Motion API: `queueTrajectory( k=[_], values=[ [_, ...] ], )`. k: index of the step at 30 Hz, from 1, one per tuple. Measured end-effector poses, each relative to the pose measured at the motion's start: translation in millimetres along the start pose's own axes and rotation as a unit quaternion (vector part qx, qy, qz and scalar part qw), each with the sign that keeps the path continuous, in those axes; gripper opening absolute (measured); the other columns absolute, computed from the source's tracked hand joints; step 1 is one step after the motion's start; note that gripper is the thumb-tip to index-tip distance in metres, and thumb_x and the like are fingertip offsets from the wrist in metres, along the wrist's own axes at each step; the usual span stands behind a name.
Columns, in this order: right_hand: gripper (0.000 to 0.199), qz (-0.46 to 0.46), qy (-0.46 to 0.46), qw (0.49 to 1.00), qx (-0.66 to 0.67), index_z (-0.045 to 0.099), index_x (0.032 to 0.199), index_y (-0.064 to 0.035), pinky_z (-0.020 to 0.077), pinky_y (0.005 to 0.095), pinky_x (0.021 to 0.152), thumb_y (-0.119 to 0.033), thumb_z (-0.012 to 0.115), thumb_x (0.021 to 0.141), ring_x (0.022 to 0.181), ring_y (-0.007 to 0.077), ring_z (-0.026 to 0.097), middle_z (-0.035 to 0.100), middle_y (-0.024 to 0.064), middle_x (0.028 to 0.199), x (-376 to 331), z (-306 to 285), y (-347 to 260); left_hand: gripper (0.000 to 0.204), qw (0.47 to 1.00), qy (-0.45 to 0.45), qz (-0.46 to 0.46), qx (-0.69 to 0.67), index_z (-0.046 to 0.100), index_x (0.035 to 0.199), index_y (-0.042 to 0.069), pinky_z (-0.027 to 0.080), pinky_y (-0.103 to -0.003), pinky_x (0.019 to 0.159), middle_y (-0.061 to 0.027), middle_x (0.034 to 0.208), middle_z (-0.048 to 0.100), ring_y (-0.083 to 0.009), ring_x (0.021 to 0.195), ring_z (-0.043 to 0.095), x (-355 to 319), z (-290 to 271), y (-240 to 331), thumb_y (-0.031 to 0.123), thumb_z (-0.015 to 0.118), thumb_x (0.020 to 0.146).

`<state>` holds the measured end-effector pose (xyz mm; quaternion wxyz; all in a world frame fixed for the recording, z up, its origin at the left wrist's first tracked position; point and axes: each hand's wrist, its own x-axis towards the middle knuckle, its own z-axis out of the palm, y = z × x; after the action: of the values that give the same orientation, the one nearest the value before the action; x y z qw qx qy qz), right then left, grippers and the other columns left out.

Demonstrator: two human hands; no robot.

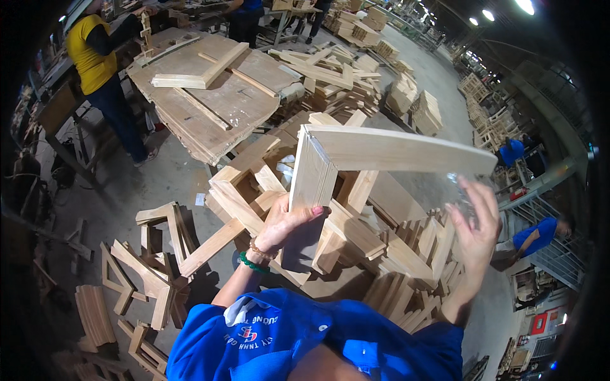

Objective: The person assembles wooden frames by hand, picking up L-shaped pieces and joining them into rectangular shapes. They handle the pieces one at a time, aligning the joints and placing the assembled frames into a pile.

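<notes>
My left hand (286,223) is wrapped round the short leg of an L-shaped wooden frame piece (406,149), thumb across its face. The piece is held up before me; a mitred joint shows at its corner, and its long, slightly curved leg reaches right. Beneath that leg's far end is my right hand (476,222), its thumb and fingers apart and somewhat blurred. By its fingertips a small pale glint shows, too smeared to name. Under the held piece lies a heap of wooden frame parts (406,254), partly hidden by it.
Ahead stands a worn worktable (184,120) with another angled wooden piece (203,79) on it. More joined frames (143,273) lie on the floor at left. A person in a yellow top (92,54) stands far left; another in blue (537,241) is at right.
</notes>
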<state>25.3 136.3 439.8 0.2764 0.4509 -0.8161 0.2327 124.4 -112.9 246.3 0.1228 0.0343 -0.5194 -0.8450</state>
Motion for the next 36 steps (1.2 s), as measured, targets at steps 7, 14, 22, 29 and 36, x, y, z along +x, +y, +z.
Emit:
queueTrajectory(
  k=[7,14,22,29,36],
  values=[
    [0.095,0.026,-0.074,0.989,-0.128,0.045,0.135,-0.008,0.0391,0.037,0.102,-0.008,0.085,0.048,0.125,0.0312,0.045,0.043,0.015,0.139,-7.9,-11.7,41.0,0.05,0.993,-0.094,-0.056,-0.032,0.054,0.113,-0.004,0.049,-0.033,0.084,-0.0118,0.098,0.064,-0.0196,0.093,0.062,0.7,1.6,-13.2,0.027,0.07,0.079],
    [0.084,0.03,-0.079,0.977,-0.195,0.05,0.129,-0.0121,0.0474,0.04,0.091,-0.006,0.083,0.051,0.111,0.0308,0.055,0.052,0.0108,0.126,-17.7,-11.8,53.7,0.051,0.989,-0.102,-0.062,-0.084,0.05,0.117,-0.005,0.05,-0.035,0.086,-0.0148,0.104,0.063,-0.0218,0.093,0.063,-9.2,6.4,-7.2,0.024,0.069,0.079],
    [0.083,-0.073,-0.003,0.971,-0.226,0.049,0.128,-0.0138,0.0497,0.0406,0.084,-0.007,0.081,0.052,0.105,0.0314,0.057,0.055,0.0098,0.12,-6.7,-19.7,37.9,0.056,0.992,-0.082,-0.049,-0.087,0.049,0.119,-0.006,0.051,-0.037,0.083,-0.0176,0.106,0.061,-0.0231,0.092,0.062,-14.2,5.2,15.0,0.024,0.071,0.077],
    [0.083,-0.035,0.005,0.968,-0.248,0.05,0.128,-0.0122,0.0491,0.0401,0.085,-0.008,0.082,0.052,0.106,0.0322,0.057,0.055,0.0122,0.118,5.7,-21.8,31.1,0.053,0.99,-0.083,-0.018,-0.116,0.053,0.113,-0.009,0.051,-0.036,0.08,-0.0172,0.099,0.062,-0.0235,0.09,0.062,-15.4,9.6,28.5,0.026,0.07,0.076],
    [0.08,-0.033,0.028,0.974,-0.223,0.051,0.127,-0.0114,0.0488,0.0391,0.088,-0.007,0.081,0.053,0.107,0.0325,0.057,0.055,0.0126,0.119,19.8,-17.7,24.4,0.057,0.996,-0.072,0.001,-0.053,0.054,0.112,-0.008,0.05,-0.035,0.08,-0.0153,0.098,0.063,-0.0226,0.088,0.063,-12.8,4.6,34.2,0.031,0.071,0.074]
  ],
)
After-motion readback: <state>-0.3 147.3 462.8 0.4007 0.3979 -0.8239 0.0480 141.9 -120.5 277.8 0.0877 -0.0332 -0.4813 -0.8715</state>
